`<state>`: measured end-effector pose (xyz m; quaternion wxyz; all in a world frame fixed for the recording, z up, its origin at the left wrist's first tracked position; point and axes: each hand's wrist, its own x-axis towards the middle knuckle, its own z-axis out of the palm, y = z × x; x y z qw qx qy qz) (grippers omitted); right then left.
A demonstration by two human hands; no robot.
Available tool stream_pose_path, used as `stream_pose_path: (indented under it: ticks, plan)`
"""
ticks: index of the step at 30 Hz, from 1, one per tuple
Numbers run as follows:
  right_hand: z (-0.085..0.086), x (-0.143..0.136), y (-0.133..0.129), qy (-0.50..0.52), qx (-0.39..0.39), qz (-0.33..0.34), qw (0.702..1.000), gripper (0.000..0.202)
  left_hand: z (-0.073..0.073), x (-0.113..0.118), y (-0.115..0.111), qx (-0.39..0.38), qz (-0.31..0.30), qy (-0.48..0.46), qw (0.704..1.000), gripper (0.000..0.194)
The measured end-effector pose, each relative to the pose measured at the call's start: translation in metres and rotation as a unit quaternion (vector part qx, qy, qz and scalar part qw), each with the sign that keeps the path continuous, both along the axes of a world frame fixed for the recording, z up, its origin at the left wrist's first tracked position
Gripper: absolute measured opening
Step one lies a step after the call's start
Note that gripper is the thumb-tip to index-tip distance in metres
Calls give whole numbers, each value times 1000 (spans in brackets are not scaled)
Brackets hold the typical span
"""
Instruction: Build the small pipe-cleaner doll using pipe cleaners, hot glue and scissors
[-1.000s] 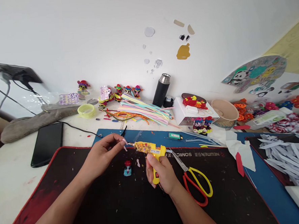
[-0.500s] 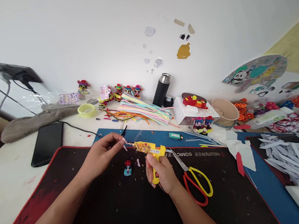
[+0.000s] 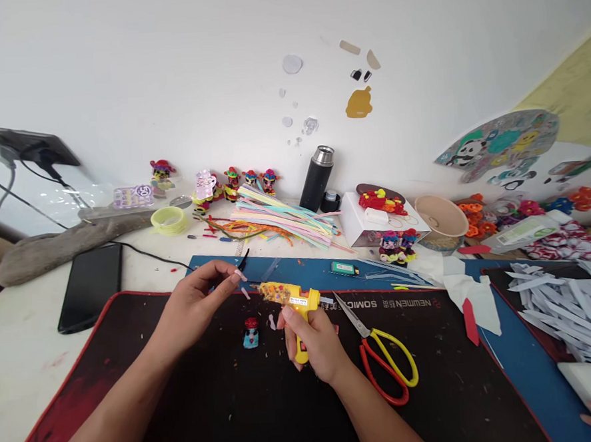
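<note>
- Left hand (image 3: 193, 307): thumb and index pinched nearly closed on 1 small, narrow, pale-pink strip (image 3: 241, 275); its free end slants down, toward the wearer.
- Right hand (image 3: 316, 343): fingers wrapped round handle of yellow plastic glue gun (image 3: 298, 301).
- Gun lies right of left fingertips, barrel roughly crosswise, nozzle pointing left, near strip; contact unclear.
- Strip nearer left hand, above black mat (image 3: 196, 400).
</note>
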<state>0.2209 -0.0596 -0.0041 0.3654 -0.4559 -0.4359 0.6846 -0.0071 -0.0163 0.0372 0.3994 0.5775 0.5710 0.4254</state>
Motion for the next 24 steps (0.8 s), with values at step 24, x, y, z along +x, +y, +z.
stream_pose_path:
  ticks: [24]
  plan:
    - [7, 46, -1, -107, 3, -81, 991, 76, -14, 4, -4, 20, -53, 3, 998, 44]
